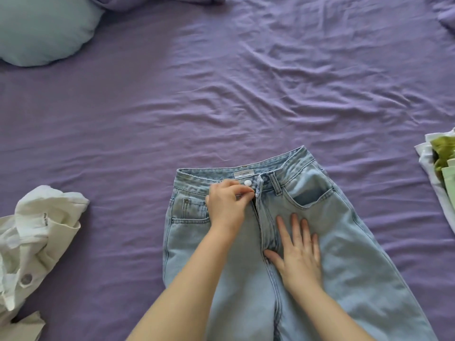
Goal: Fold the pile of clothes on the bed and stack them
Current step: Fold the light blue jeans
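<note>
Light blue jeans (344,242) lie front side up on the purple bed sheet (221,94), waistband away from me and legs running off the bottom edge. My left hand (227,205) pinches the top of the fly just below the waist button. My right hand (299,254) lies flat with fingers spread, pressing the denim beside the lower fly. A crumpled white jacket (37,232) lies at the left edge. At the right edge sits a stack of folded white and green clothes (440,166).
A pale blue pillow (41,28) rests at the top left corner. Bunched purple bedding (160,1) runs along the top edge. The wrinkled sheet spreads wide beyond the jeans.
</note>
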